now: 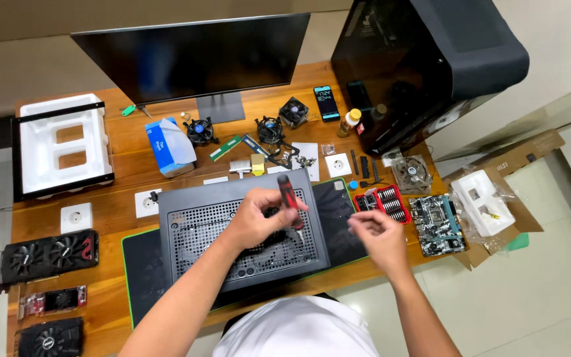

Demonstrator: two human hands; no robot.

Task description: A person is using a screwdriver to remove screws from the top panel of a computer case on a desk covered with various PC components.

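The left hand (259,215) grips a red-handled screwdriver (290,198) (upright) above the grey case (199,221); right hand (378,231) pinched, contents unclear.

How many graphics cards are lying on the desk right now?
3, all at the desk's left front corner: a large twin-fan card, a small red card in front of it, and a black single-fan card nearest the edge. Others could lie outside the frame.

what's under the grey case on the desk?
A black desk mat with a green edge lies under the grey case, sticking out left and right. The middle part beneath it is covered.
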